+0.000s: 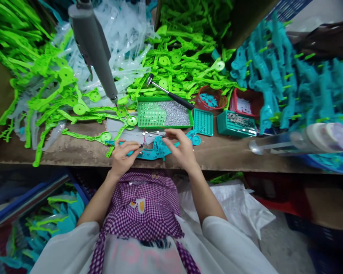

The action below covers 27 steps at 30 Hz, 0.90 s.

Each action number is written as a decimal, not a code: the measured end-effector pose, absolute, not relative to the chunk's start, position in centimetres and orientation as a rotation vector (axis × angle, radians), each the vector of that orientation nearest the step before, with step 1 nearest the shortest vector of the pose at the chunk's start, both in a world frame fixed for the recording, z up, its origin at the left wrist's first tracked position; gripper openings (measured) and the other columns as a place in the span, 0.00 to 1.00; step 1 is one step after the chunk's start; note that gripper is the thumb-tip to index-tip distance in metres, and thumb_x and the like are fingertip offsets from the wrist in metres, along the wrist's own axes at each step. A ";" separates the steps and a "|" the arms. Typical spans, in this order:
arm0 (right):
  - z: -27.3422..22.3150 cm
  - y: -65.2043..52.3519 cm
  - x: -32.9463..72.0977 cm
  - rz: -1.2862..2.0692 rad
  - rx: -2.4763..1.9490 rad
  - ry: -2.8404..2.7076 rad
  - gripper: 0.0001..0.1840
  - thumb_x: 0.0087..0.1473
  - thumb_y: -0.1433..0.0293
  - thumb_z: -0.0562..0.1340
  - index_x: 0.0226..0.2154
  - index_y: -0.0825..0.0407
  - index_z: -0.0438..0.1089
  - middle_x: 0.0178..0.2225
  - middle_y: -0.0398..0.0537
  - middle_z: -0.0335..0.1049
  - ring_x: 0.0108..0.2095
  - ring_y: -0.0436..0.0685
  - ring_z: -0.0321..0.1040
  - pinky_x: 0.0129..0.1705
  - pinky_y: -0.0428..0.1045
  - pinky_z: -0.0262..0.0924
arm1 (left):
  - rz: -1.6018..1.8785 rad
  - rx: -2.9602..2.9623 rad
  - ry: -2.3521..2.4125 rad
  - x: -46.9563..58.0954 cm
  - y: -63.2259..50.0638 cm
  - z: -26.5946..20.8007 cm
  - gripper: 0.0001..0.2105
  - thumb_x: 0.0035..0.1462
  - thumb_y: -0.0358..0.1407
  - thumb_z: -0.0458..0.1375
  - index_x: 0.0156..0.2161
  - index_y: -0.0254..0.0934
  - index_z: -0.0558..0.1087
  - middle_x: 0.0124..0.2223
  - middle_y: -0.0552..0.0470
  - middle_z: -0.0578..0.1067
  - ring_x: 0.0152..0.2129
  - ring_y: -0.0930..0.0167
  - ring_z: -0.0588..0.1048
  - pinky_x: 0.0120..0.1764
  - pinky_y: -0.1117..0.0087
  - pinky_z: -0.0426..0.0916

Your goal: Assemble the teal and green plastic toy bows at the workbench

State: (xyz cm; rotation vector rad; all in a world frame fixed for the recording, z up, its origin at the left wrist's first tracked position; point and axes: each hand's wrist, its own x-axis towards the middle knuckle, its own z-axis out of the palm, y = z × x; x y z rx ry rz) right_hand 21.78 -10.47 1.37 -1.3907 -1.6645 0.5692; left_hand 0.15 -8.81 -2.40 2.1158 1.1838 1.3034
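A teal plastic toy-gun-shaped shell half [159, 149] lies on the bench edge between my hands, with small metal parts and thin wires in and above it. My left hand [124, 155] is closed at the shell's left end, its fingertips pinching a small black part [141, 146]. At the shell's right side, my right hand [181, 147] is curled, with a thin metal rod-like piece [156, 134] reaching from between its thumb and forefinger. The exact kind of that piece is too small to tell. A red wire runs up near the black part.
A grey electric screwdriver [95, 53] hangs at the left. Behind the shell stands a green tray [165, 125] of screws, with a hammer [171, 95] across its corner. Teal and red boxes sit to the right, beside a clear bottle [291, 140]. Green parts [185, 61] are heaped behind.
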 end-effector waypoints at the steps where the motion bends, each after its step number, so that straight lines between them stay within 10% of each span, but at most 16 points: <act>1: 1.2 -10.4 21.8 0.488 -1.458 -1.613 0.13 0.62 0.60 0.57 0.47 0.47 0.68 0.42 0.49 0.72 0.44 0.56 0.69 0.47 0.54 0.65 | 1.312 2.095 1.142 0.1 -9.3 -2.6 0.06 0.57 0.40 0.63 0.32 0.42 0.77 0.35 0.53 0.82 0.33 0.68 0.80 0.47 0.59 0.68; 8: -1.1 -7.3 20.5 0.266 -1.816 -1.952 0.16 0.62 0.64 0.57 0.50 0.50 0.70 0.47 0.55 0.72 0.52 0.65 0.65 0.55 0.64 0.49 | 1.397 1.864 1.151 1.6 -12.2 -3.3 0.03 0.57 0.37 0.63 0.35 0.41 0.77 0.35 0.52 0.81 0.33 0.69 0.80 0.39 0.64 0.75; 13: -0.7 -7.7 21.2 0.343 -1.772 -1.752 0.11 0.62 0.65 0.56 0.36 0.50 0.73 0.36 0.48 0.75 0.42 0.59 0.68 0.51 0.59 0.53 | 1.424 1.755 1.182 1.5 -12.2 -4.5 0.04 0.56 0.37 0.63 0.34 0.40 0.75 0.35 0.52 0.80 0.35 0.69 0.79 0.41 0.63 0.75; 27: -1.3 -10.0 25.3 0.263 -1.870 -1.512 0.18 0.60 0.54 0.57 0.40 0.49 0.75 0.41 0.52 0.74 0.46 0.61 0.67 0.52 0.61 0.56 | 1.275 1.725 1.226 1.7 -11.9 -4.9 0.06 0.56 0.39 0.62 0.34 0.39 0.72 0.37 0.49 0.79 0.38 0.68 0.78 0.44 0.61 0.74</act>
